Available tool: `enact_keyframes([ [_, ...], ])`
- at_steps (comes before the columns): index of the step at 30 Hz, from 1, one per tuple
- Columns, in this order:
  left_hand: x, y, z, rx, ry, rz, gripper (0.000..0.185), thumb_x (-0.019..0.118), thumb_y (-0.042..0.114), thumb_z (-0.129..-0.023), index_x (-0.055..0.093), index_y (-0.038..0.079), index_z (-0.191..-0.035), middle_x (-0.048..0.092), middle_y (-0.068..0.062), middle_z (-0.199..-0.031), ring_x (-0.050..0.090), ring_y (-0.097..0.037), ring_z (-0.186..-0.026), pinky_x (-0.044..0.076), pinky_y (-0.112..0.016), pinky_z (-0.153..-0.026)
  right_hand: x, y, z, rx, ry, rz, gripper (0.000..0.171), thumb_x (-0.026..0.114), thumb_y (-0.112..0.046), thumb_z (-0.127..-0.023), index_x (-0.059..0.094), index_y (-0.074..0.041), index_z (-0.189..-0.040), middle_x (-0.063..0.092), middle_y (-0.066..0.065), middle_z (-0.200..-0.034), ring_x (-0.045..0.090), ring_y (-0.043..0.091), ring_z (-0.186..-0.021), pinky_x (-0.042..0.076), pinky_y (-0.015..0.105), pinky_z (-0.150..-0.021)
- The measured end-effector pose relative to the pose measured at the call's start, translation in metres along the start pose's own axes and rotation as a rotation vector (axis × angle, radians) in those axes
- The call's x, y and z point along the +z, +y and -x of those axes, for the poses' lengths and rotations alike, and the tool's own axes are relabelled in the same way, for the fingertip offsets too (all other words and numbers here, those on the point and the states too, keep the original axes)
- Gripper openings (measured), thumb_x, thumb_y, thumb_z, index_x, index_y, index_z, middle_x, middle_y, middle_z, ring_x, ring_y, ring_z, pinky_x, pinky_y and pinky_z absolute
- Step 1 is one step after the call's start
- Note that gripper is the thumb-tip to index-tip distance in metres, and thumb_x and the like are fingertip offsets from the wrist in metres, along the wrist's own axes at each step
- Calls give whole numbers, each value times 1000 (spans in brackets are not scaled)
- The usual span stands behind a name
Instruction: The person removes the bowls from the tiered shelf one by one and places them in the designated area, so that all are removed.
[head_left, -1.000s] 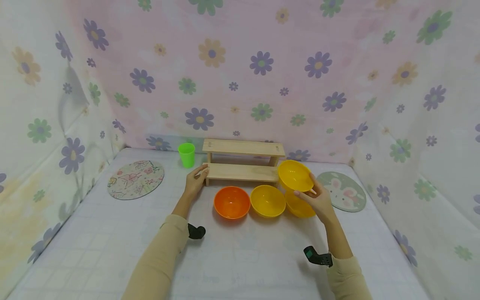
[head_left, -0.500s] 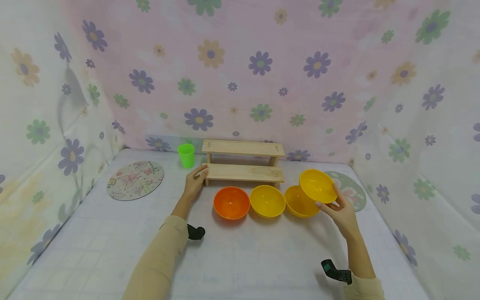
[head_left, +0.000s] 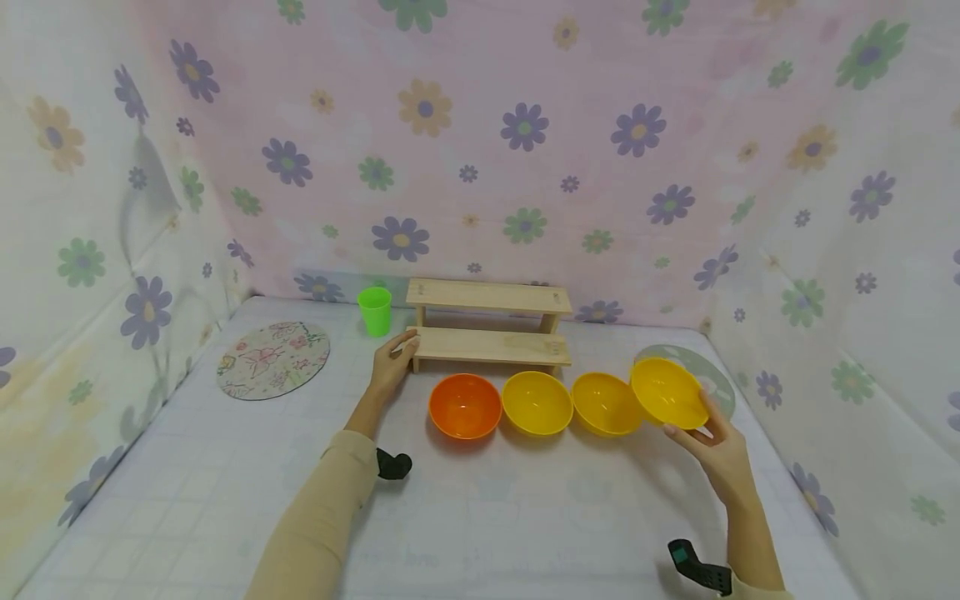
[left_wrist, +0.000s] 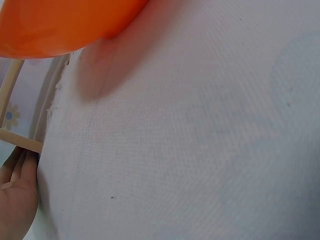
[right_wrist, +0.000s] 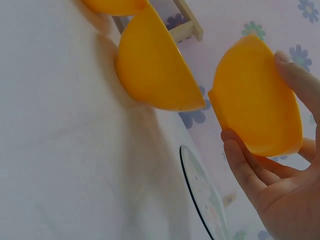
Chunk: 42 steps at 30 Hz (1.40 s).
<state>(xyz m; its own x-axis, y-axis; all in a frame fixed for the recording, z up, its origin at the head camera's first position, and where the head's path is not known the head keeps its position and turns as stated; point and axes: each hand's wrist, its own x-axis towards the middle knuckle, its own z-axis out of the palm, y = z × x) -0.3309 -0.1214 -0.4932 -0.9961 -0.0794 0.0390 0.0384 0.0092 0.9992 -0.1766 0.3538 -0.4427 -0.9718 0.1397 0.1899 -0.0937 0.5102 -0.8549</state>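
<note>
My right hand (head_left: 726, 462) grips a yellow bowl (head_left: 667, 392) by its right side, off the table and tilted, in front of the rabbit placemat (head_left: 714, 375). In the right wrist view, thumb and fingers wrap this bowl (right_wrist: 257, 100). To its left stand two more yellow bowls, one nearest (head_left: 606, 404) and one further along (head_left: 536, 404), then an orange bowl (head_left: 465, 407). My left hand (head_left: 390, 367) holds the left end of a two-tier wooden shelf (head_left: 487, 344). The left wrist view shows its fingertips partly hidden behind the wood.
Behind the left hand stands a green cup (head_left: 375, 312). A round floral placemat (head_left: 273, 360) lies at the far left. Patterned cloth walls (head_left: 480, 150) enclose the white-covered table (head_left: 487, 517) at the back and both sides.
The right hand has carried its yellow bowl rightward and nearer, from above the rightmost standing bowl to in front of the rabbit placemat. The left hand stays at the shelf.
</note>
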Motion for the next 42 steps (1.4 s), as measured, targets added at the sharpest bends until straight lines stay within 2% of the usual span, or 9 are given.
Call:
enact_keyframes([
  [7, 0, 1, 0, 0, -14, -8, 40, 55, 19, -96, 53, 4, -133, 43, -17, -143, 49, -33, -123, 42, -39, -99, -8, 11, 9, 61, 37, -2, 80, 64, -19, -90, 14, -5, -150, 30, 34, -143, 51, -14, -89, 42, 3, -75],
  [11, 0, 1, 2, 1, -6, -22, 39, 55, 19, -96, 54, 5, -132, 45, -16, -141, 51, -31, -121, 45, -22, -84, -9, 18, 13, 91, 51, 6, 80, 64, -21, -90, 13, -6, -150, 29, 32, -144, 49, -13, -91, 42, 3, -75],
  [14, 0, 1, 2, 3, 0, -30, 38, 55, 18, -96, 54, 5, -132, 46, -15, -141, 52, -31, -119, 44, -17, -76, -9, 24, 16, 110, 52, -5, 81, 64, -21, -90, 13, -6, -150, 29, 33, -144, 48, -13, -92, 42, 3, -75],
  [20, 0, 0, 1, 3, -3, -30, 39, 55, 19, -96, 54, 5, -132, 44, -15, -142, 51, -31, -121, 44, -20, -81, -10, 35, 21, 140, 37, -23, 80, 64, -20, -90, 13, -4, -150, 26, 35, -144, 45, -17, -92, 40, 1, -75],
  [26, 0, 0, 2, 10, 3, -10, 38, 55, 16, -96, 54, 4, -132, 46, -15, -141, 55, -23, -108, 43, -15, -70, -8, 43, 24, 188, 31, 7, 80, 63, -26, -91, 15, -8, -151, 23, 31, -148, 37, -14, -98, 38, 0, -76],
  [30, 0, 0, 2, 12, 8, -13, 37, 55, 16, -96, 55, 5, -131, 47, -15, -139, 54, -18, -100, 41, -14, -65, -8, 47, 24, 198, 18, -14, 80, 64, -26, -91, 15, -9, -151, 19, 29, -150, 38, -15, -96, 40, 1, -75],
  [32, 0, -1, 2, 11, 9, -18, 37, 55, 16, -96, 55, 5, -131, 47, -15, -139, 55, -18, -102, 41, -14, -66, -8, 48, 23, 196, 1, -50, 81, 64, -23, -90, 13, -9, -151, 15, 28, -152, 41, -15, -96, 41, 2, -76],
  [36, 0, 0, 2, 7, 8, -17, 37, 55, 16, -96, 55, 5, -131, 47, -15, -140, 55, -20, -107, 42, -14, -69, -10, 48, 24, 185, -35, -49, 82, 64, -22, -91, 10, -6, -151, 10, 28, -153, 40, -18, -94, 41, 3, -76],
  [42, 1, 2, 3, -2, 16, -12, 36, 54, 16, -96, 56, 5, -130, 47, -14, -140, 54, -20, -104, 41, -14, -66, -14, 48, 23, 213, -99, -16, 83, 61, -27, -93, 5, -5, -151, 15, 35, -148, 48, -15, -84, 44, 6, -73],
])
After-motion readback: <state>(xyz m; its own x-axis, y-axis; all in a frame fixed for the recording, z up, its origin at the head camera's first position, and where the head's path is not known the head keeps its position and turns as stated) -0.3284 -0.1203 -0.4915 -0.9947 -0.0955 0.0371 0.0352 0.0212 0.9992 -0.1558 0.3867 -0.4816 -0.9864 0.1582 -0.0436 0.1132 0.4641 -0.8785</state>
